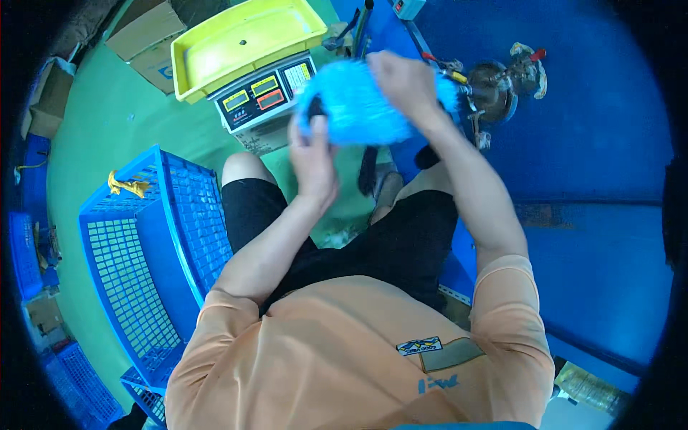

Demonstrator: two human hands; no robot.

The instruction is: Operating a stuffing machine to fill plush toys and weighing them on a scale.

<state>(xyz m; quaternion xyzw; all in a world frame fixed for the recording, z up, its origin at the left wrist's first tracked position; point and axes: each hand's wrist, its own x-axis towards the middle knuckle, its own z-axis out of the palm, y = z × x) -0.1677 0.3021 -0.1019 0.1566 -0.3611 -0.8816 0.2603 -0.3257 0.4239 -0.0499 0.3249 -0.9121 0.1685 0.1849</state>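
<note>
- Two hands are up in the upper middle of the frame, both on one fluffy blue bundle (358, 107) — a shaggy, bristly mass of bright blue fibres held in the air above my knees.
- My left hand (313, 161) grips the bundle's lower left end from below, fingers curled shut around it; the thumb points up against the blue fibres.
- My right hand (403, 80) lies over the bundle's upper right part, palm down, fingers closed onto it; the fibres stick out past the hand on both sides.
- Just left of the bundle, touching it in the picture, sits a weighing scale (264, 93) with a grey front panel, coloured displays and a keypad. I cannot tell whether the bundle really meets it or only passes in front.
- On top of the scale rests a yellow tray (215, 54), shallow and tilted toward the upper left of the frame.
- At the left of the frame stands a blue crate (143, 251) with latticed walls, near my left knee; a yellow glove (127, 186) hangs over its upper rim.
- Cardboard boxes (143, 36) lie in the upper left corner, on the green floor (93, 136).
- Right of my right hand, in the upper right, a metal fixture (494, 89) with small tools stands on a blue table (595, 143) — near the bundle's right end, but apart from it.
</note>
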